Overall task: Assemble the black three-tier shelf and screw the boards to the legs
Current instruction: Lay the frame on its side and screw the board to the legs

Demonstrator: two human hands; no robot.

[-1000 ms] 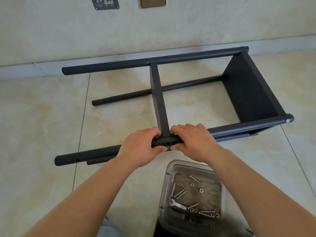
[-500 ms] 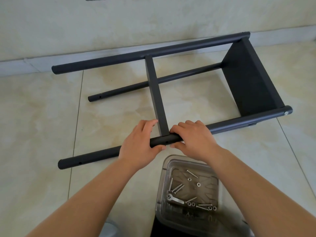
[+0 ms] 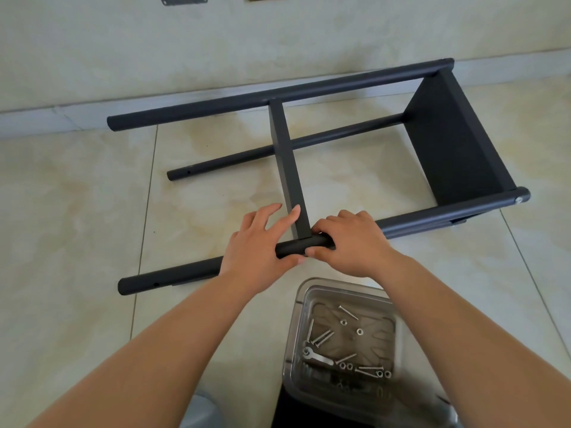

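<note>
Currently, shelf (image 3: 309, 168): on its side on the floor, two boards between legs.
Left hand (image 3: 259, 245): fingers spread, resting on near leg (image 3: 432, 216).
Right hand (image 3: 349, 242): gripping that leg.
Left to do: third board, likely more screws (image 3: 346, 338) from tray (image 3: 298, 304).

A black metal shelf frame (image 3: 309, 156) lies on its side on the beige tiled floor (image 3: 77, 211). The left hand (image 3: 259, 242) rests on the near round leg (image 3: 173, 276) with fingers extended against the middle board (image 3: 290, 168); the right hand (image 3: 349, 242) grips the leg just beside it. At 5 o'clock, a clear plastic tray (image 3: 343, 291) holds silver screws (image 3: 321, 336), washers and a small wrench (image 3: 316, 357).
</note>
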